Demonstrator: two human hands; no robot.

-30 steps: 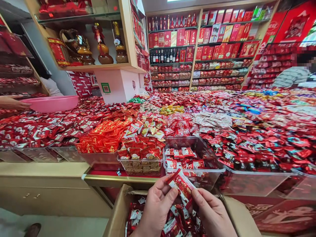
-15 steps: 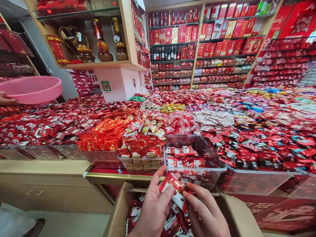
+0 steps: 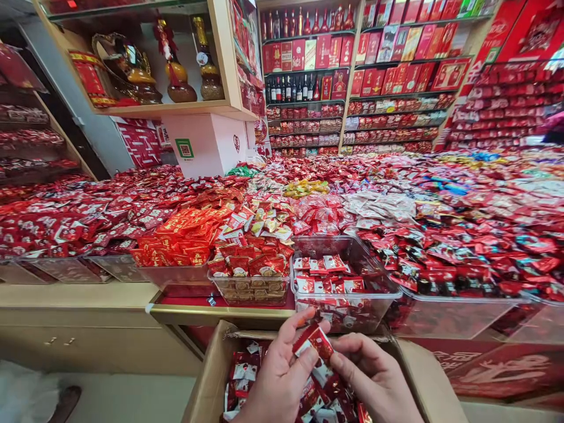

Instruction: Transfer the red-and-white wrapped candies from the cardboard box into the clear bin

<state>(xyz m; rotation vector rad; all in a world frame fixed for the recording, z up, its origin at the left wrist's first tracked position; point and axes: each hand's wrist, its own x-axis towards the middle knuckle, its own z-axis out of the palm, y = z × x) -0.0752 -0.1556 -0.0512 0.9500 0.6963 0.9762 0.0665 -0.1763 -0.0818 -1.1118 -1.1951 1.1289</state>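
Note:
Above an open cardboard box, my left hand pinches a small red-and-white wrapped candy packet between thumb and fingers. From the other side my right hand grips the packet's right end, its thumb in front and fingers curled behind. More packets of similar red and white lie loose inside the box. Just beyond my hands stands a clear plastic bin, with rows of red-and-white packets set in its front part. My palms are partly hidden.
Left of that bin, another clear bin holds stacked red packets. Orange-red packets heap up farther left, and dark red ones fill bins at right. A cream cabinet runs along the left; bottle shelves line the back.
The packet has turned and dropped slightly, and my right fingers have curled in around its end. A pink basin at the far left has gone out of view.

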